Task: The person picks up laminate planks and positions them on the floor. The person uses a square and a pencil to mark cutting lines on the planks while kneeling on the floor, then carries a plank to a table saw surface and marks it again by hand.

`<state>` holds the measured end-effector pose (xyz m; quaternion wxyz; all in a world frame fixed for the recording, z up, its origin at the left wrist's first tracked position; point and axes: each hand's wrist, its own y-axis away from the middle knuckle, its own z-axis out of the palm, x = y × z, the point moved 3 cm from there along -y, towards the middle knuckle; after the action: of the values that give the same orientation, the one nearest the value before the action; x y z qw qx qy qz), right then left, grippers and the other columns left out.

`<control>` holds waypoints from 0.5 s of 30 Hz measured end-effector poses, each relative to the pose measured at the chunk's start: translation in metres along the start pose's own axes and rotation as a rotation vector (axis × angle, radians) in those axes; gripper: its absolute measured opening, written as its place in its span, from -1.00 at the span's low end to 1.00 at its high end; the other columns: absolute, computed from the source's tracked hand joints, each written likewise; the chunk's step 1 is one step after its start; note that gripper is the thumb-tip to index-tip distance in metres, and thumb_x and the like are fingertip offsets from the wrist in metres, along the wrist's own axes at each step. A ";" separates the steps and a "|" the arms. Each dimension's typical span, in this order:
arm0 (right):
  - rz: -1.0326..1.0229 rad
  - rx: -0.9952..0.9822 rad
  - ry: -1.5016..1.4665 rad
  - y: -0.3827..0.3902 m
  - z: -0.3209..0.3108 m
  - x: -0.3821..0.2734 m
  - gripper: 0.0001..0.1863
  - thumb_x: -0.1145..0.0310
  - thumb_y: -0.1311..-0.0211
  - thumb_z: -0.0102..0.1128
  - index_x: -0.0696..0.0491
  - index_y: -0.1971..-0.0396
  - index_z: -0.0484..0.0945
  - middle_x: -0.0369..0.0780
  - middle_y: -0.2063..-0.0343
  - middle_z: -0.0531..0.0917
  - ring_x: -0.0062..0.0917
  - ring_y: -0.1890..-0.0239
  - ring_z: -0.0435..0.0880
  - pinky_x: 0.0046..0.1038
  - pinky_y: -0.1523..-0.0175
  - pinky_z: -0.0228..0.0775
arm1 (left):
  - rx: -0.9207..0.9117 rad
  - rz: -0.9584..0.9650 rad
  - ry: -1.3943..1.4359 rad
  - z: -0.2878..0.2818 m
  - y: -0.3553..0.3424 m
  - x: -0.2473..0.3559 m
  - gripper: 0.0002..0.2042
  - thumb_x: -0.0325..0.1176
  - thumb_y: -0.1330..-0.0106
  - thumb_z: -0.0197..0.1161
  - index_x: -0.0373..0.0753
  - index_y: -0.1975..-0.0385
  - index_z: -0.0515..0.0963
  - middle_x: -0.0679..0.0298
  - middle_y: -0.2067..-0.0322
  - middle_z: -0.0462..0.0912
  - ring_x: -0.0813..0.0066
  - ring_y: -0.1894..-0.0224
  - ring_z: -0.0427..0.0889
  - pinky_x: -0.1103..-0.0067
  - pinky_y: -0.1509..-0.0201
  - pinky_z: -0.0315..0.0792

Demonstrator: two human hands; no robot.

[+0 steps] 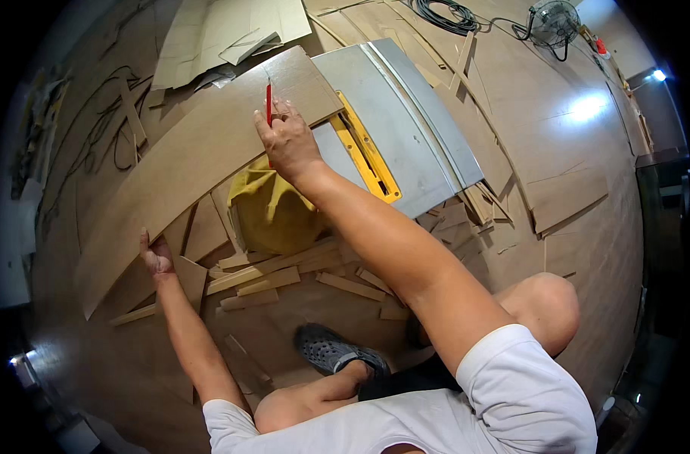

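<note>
A long plywood board (178, 174) lies diagonally, its far end over a grey metal saw table (414, 151) with a yellow slotted insert (364, 155). My right hand (288, 140) is closed on a thin red pencil-like tool (268, 102), held upright over the board; its lower part is mostly behind my fingers. My left hand (157, 256) grips the board's near edge toward the lower left, fingers curled at the edge. A yellow cloth bag (273, 212) sits below the board, left of the insert.
Wood offcuts (269, 278) are scattered between my feet and the saw table. Pale sheets (201, 38) lie at the back left, cables (95, 151) on the left floor. A coiled hose (436, 15) and a fan (553, 26) are at the back right, loose boards (568, 197) at right.
</note>
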<state>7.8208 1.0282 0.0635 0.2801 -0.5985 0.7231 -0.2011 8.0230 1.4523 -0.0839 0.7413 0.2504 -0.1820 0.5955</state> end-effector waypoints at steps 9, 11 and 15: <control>0.035 0.026 0.069 0.006 0.007 0.003 -0.59 0.39 -0.27 -0.09 0.21 -0.07 0.50 0.19 -0.11 0.50 -0.02 -0.27 0.42 -0.04 -0.47 0.01 | -0.030 -0.041 -0.038 0.005 -0.004 0.003 -0.66 -0.49 -0.30 0.27 -0.43 -0.04 0.45 0.02 -0.05 0.58 0.17 -0.10 0.56 0.26 -0.29 0.42; 0.039 0.002 0.074 0.005 0.007 0.002 -0.59 0.39 -0.27 -0.09 0.21 -0.06 0.50 0.20 -0.10 0.50 -0.02 -0.27 0.41 -0.03 -0.47 -0.01 | -0.057 -0.090 -0.024 0.006 -0.009 0.008 -0.66 -0.50 -0.30 0.27 -0.43 -0.06 0.45 0.01 -0.07 0.57 0.16 -0.11 0.55 0.24 -0.31 0.40; 0.039 -0.002 0.075 0.011 -0.001 0.004 -0.55 0.44 -0.25 -0.06 0.24 -0.12 0.46 0.15 0.07 0.61 -0.04 -0.25 0.44 -0.07 -0.46 0.03 | 0.045 -0.070 -0.013 0.007 0.000 -0.002 -0.63 -0.50 -0.30 0.26 -0.44 -0.09 0.44 -0.01 -0.12 0.53 0.14 -0.16 0.49 0.24 -0.32 0.37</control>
<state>7.8117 1.0263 0.0569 0.2560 -0.5765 0.7448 -0.2174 8.0231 1.4465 -0.0794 0.7546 0.2771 -0.1644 0.5717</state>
